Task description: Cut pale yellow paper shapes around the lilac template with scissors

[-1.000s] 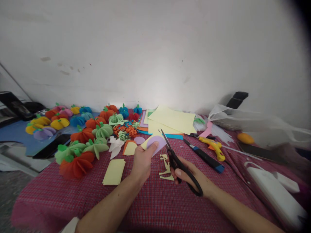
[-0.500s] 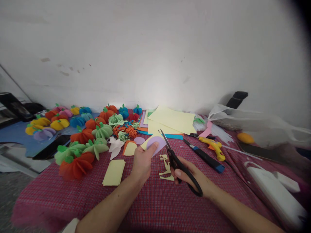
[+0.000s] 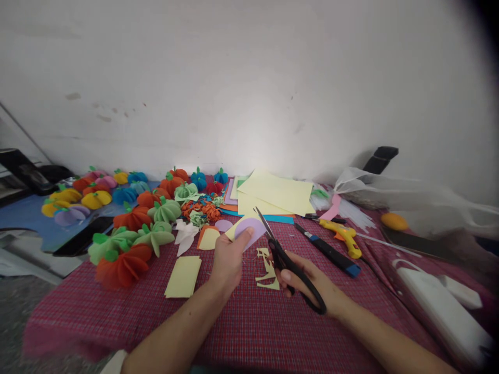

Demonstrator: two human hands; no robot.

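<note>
Out at ten o'clock from the left hand (image 3: 229, 259), puffy yellow, orange, pink, blue and purple pumpkins (image 3: 97, 198) with green stems sat on a flat blue top (image 3: 23, 215). At nine o'clock, bigger orange and light green pumpkins (image 3: 125, 267) sat on the red checked cloth (image 3: 117, 327). At eight o'clock lay a small pile of light yellow paper rectangles (image 3: 183, 278). The left hand pinched a round-edged piece of purple paper (image 3: 249, 228) at one o'clock, thumb on top, with a light yellow paper piece (image 3: 234, 228) under it. Thin, crooked yellow paper scraps (image 3: 268, 268) lay at four o'clock. Far back at one o'clock lay big, flat, light yellow paper sheets (image 3: 275, 192). At three o'clock, the right hand (image 3: 317, 280) held tight to black-handled metal scissors (image 3: 280, 254), their tips a bit apart. The blades were right beside the purple paper, but I could not tell if they touched it. Past them, also at three o'clock, lay a long black and blue cutting knife (image 3: 329, 253) and a yellow plastic glue gun (image 3: 349, 239)
</note>
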